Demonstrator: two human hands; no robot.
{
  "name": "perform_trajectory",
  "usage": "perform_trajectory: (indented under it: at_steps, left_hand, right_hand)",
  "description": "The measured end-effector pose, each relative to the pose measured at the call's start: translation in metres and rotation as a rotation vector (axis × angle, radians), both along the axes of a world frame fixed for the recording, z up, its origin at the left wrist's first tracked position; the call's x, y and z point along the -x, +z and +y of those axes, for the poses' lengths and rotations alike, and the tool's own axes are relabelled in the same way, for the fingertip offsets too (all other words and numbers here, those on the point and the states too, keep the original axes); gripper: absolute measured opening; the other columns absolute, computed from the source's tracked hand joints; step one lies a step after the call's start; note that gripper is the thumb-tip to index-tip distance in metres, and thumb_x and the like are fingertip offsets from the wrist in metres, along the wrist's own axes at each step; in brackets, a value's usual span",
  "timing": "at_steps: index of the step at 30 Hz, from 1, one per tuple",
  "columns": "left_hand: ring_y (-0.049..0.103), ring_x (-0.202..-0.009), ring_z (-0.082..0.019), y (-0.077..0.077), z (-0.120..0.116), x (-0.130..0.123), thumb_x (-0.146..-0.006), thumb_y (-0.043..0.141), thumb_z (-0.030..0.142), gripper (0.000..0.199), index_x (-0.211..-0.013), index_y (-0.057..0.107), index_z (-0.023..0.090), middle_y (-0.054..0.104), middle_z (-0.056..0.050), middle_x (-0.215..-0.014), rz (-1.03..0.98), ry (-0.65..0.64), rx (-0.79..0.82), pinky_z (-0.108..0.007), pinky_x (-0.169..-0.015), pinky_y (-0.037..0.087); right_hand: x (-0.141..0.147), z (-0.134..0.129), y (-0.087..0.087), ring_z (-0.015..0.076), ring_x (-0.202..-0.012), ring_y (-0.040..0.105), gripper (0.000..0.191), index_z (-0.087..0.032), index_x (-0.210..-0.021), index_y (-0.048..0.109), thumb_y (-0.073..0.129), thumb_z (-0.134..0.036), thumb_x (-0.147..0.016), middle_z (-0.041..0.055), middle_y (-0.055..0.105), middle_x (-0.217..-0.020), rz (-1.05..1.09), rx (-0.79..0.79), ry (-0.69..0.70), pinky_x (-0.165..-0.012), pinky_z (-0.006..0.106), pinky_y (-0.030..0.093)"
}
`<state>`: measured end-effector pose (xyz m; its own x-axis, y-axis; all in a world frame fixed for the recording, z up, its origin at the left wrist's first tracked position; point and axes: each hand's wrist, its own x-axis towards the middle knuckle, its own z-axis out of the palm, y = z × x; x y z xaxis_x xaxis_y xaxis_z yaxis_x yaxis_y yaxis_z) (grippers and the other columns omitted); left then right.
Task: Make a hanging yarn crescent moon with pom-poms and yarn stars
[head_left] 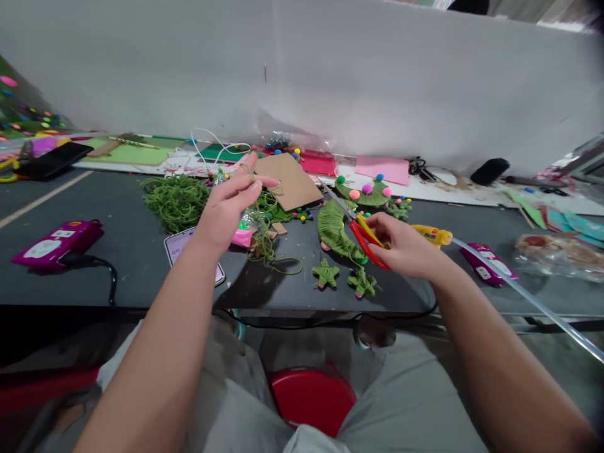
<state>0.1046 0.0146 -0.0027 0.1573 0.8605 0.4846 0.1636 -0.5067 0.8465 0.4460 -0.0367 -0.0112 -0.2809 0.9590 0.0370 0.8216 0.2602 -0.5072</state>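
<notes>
My right hand (pixel 401 242) is closed around scissors (pixel 359 228) with red and yellow handles, their blades pointing up and left. Beside the blades lies a curved form wrapped in green yarn (pixel 333 229). My left hand (pixel 231 204) is raised over the table with its fingers stretched apart. A thin green strand shows near its fingertips; whether it touches them I cannot tell. A heap of green yarn (pixel 174 201) lies left of that hand, and a brown cardboard piece (pixel 290 182) lies to its right. Two green yarn stars (pixel 325 274) rest near the front edge.
A phone (pixel 177 248) lies partly under my left forearm. Purple devices (pixel 61 245) sit on both sides, the left one with a black cable. A yellow glue gun (pixel 431 235) with a long clear stick lies beyond my right wrist. A red stool (pixel 314 399) stands below.
</notes>
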Motion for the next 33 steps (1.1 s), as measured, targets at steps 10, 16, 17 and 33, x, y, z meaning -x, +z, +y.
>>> perform_trajectory:
  at_steps: [10,16,17,33]
  left_hand:
    - [0.03,-0.148,-0.037,0.001,-0.019,-0.003,-0.082,0.069,0.037,0.012,-0.086,0.078,0.03,0.062,0.0,-0.138,0.156,0.083,0.049,-0.057,-0.119,0.032]
    - [0.031,-0.147,-0.039,0.001,-0.022,-0.009,-0.075,0.076,0.032,0.005,-0.074,0.074,0.027,0.067,-0.001,-0.127,0.031,0.12,0.15,-0.054,-0.112,0.042]
    - [0.031,-0.146,-0.04,0.001,-0.022,-0.011,-0.075,0.077,0.03,0.005,-0.073,0.074,0.027,0.067,-0.002,-0.126,0.022,0.118,0.168,-0.054,-0.111,0.042]
    - [0.03,-0.147,-0.038,0.006,-0.024,-0.012,-0.077,0.075,0.032,0.007,-0.083,0.078,0.03,0.067,0.0,-0.125,0.059,0.131,0.112,-0.053,-0.113,0.04]
  right_hand:
    - [0.014,-0.023,0.006,0.0172,-0.064,0.055,0.042,-0.024,-0.093,0.049,0.067,-0.06,-0.079,-0.0013,0.062,-0.072,-0.134,-0.043,0.027,-0.059,0.026,0.036]
    - [0.029,-0.026,0.002,0.0176,-0.062,0.053,0.046,-0.025,-0.092,0.053,0.065,-0.066,-0.077,-0.0013,0.061,-0.07,-0.225,-0.044,0.03,-0.058,0.026,0.031]
    - [0.032,-0.026,0.001,0.0174,-0.062,0.053,0.044,-0.025,-0.091,0.053,0.065,-0.065,-0.077,-0.0011,0.061,-0.07,-0.245,-0.042,0.037,-0.057,0.026,0.03]
    - [0.053,-0.023,-0.001,0.0154,-0.062,0.051,0.039,-0.023,-0.084,0.055,0.066,-0.06,-0.08,-0.0001,0.063,-0.072,-0.282,-0.006,0.123,-0.057,0.025,0.025]
